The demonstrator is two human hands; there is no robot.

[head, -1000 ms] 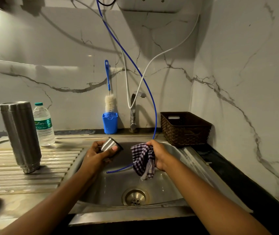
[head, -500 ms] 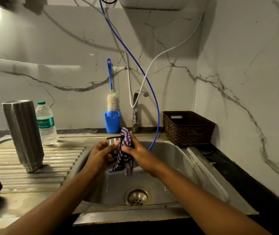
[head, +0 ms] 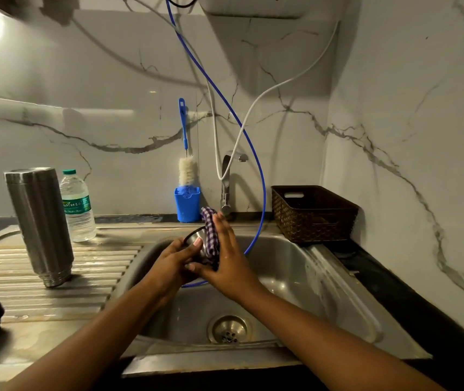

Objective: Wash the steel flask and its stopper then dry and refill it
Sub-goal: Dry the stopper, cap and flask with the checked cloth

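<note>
Up comes the right hand (head: 228, 258) since a moment ago, its checked purple-and-white cloth (head: 209, 232) no longer dangling but bunched against the small steel cup-shaped stopper (head: 194, 237). Right fingers lie nearly straight, pressing cloth to metal, thumb stretched underneath. Left hand (head: 173, 262) grips the stopper, thumb on its rim, touching the right thumb, above the steel sink (head: 295, 277). Well left of the left fingers, the tall cylindrical steel flask (head: 40, 221) stands mouth-down on the ribbed draining board (head: 90, 266).
</note>
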